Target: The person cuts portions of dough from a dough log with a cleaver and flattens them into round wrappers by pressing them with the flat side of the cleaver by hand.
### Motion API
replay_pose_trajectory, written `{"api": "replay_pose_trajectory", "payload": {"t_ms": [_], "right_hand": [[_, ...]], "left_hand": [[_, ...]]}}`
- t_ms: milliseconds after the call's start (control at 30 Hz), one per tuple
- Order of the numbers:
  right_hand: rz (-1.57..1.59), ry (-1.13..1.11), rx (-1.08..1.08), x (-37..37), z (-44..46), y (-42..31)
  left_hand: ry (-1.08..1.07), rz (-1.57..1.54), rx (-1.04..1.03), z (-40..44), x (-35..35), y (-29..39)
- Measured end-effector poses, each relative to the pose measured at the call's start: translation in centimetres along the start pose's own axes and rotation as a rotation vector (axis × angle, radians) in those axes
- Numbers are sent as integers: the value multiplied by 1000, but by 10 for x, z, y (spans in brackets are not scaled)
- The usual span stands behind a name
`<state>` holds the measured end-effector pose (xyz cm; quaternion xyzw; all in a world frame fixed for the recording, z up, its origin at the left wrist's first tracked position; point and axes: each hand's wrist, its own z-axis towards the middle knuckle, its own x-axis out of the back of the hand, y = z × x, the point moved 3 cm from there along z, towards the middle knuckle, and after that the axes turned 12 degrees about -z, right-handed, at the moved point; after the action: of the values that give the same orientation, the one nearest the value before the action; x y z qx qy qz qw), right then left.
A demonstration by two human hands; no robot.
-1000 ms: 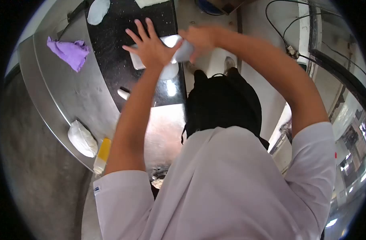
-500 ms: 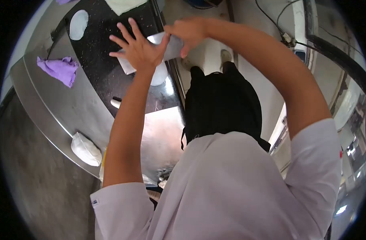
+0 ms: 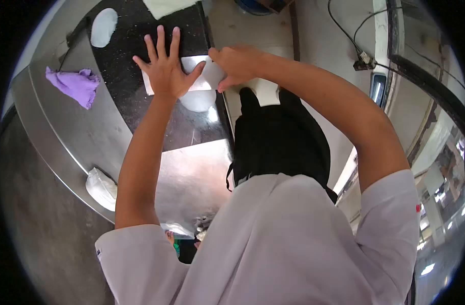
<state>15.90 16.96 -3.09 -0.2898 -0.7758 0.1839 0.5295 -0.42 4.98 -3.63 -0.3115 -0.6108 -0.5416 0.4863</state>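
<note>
My left hand (image 3: 166, 73) lies with its fingers spread over a flat, shiny rectangular metal plate (image 3: 212, 79) on the black worktop (image 3: 187, 127). The right-hand end of that plate is gripped by my right hand (image 3: 237, 63), thumb and fingers closed at its edge. A smooth white round piece, dough-like, (image 3: 199, 102) shows below the plate, its upper part covered. Further up on the black top lies a flat white oval piece (image 3: 104, 28). How the plate meets the round piece is hidden by my left hand.
A purple cloth (image 3: 75, 85) and a white wrapped bundle (image 3: 101, 189) rest on the steel counter at left. A pale slab (image 3: 169, 7) lies at the far end. Nearer me is a shiny metal sheet (image 3: 192, 178). Cables with a plug box (image 3: 364, 62) run at right.
My left hand has shifted slightly left, its fingers now pointing more forward. The metal plate has turned more level across the worktop. My right hand keeps its hold and sits a little lower.
</note>
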Motion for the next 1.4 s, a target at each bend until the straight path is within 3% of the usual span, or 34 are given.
{"api": "replay_pose_trajectory", "payload": {"t_ms": [167,267,300,367,467,533,633,667,700,733,767,800,833,867,933,1000,1033,1100,1133,1233,1300,1367,1400], "right_hand": [[-115,188,-66,8,13,3],[-141,120,-67,-6,1,-5],[-123,49,-48,-19,-4,-5],[-37,149,-28,-31,-1,4],[-109,21,-121,-1,11,-2],[-355,171,-194,8,27,21],[-303,359,-74,31,60,34],[-107,528,22,51,57,23],[-105,523,30,55,56,23],[-32,547,-31,59,50,25],[41,569,-91,59,43,30],[174,539,-47,45,34,35],[49,503,2,25,15,38],[-77,466,55,2,-6,33],[89,261,-215,-48,-66,-3],[255,225,-229,-107,-125,-3],[267,53,-445,-126,-154,-9],[286,161,-353,-142,-199,-29],[351,142,-375,-154,-222,-31],[360,80,-449,-143,-251,-42],[286,45,-624,-133,-261,-19],[250,68,-764,-108,-247,8],[153,163,-705,-91,-231,26]], "left_hand": [[73,101,-115,41,21,4],[-373,191,9,29,25,18],[-290,122,19,10,13,14],[-180,55,-56,17,16,7],[-43,102,-83,31,25,5],[36,153,-78,47,32,0],[196,131,-4,50,37,-16],[155,70,-54,40,39,-15],[110,9,-106,29,44,-14],[-76,-102,-177,12,47,-13],[-79,-100,-169,2,46,-14],[-337,-186,-331,-14,36,-11],[-594,-274,-488,-35,27,-8],[-590,-276,-470,-47,23,-6],[-386,-113,-544,-57,17,11],[-350,-34,-548,-48,15,23],[-329,43,-561,-43,17,26],[-248,14,-570,-37,26,32],[-334,30,-563,-31,25,35],[-437,107,-567,-19,27,42],[-459,171,-572,-16,30,46],[-463,119,-477,-15,36,46],[-469,98,-486,-13,38,44]]}}
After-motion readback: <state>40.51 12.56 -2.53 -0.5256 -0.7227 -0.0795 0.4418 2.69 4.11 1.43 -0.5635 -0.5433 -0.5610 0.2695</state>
